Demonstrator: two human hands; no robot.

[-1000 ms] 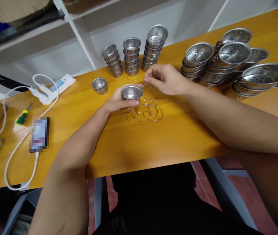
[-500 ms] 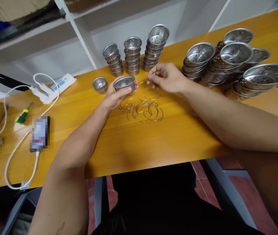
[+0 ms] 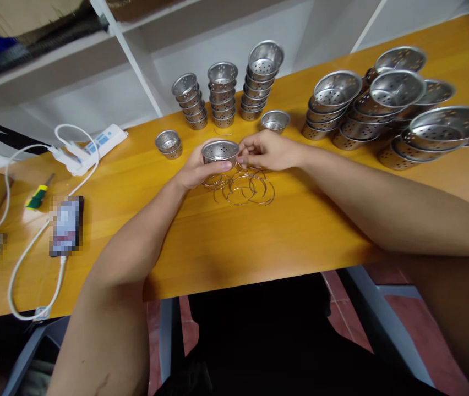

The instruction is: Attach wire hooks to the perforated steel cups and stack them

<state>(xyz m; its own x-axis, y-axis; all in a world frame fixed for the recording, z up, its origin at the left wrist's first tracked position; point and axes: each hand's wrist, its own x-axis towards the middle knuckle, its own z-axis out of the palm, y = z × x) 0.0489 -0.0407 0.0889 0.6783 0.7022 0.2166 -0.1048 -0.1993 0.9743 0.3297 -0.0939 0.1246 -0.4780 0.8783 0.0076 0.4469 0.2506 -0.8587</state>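
Observation:
My left hand (image 3: 201,170) is wrapped round a small perforated metal cup (image 3: 220,151), its thumb along the near side and the open mouth facing up. At the cup's right edge, the fingers of my right hand (image 3: 259,151) are pinched together on a thin wire, mostly hidden by the fingers. A curved piece of wire (image 3: 223,132) shows just beyond the cup; whether it joins the cup I cannot tell. Below both hands lies a loose pile of bent wire rings (image 3: 245,190) on the wooden table (image 3: 238,242).
Stacks of perforated cups (image 3: 223,93) stand at the back, with larger stacks (image 3: 366,110) to the right. Separate cups (image 3: 168,144) (image 3: 274,121) flank my hands. On the left are a power strip (image 3: 102,146), a screwdriver (image 3: 38,197), a phone (image 3: 67,225) and white cables.
My right hand has come down and left to the cup's right edge. The left hand has shifted the cup slightly right and nearer. A cup behind my right hand is now uncovered.

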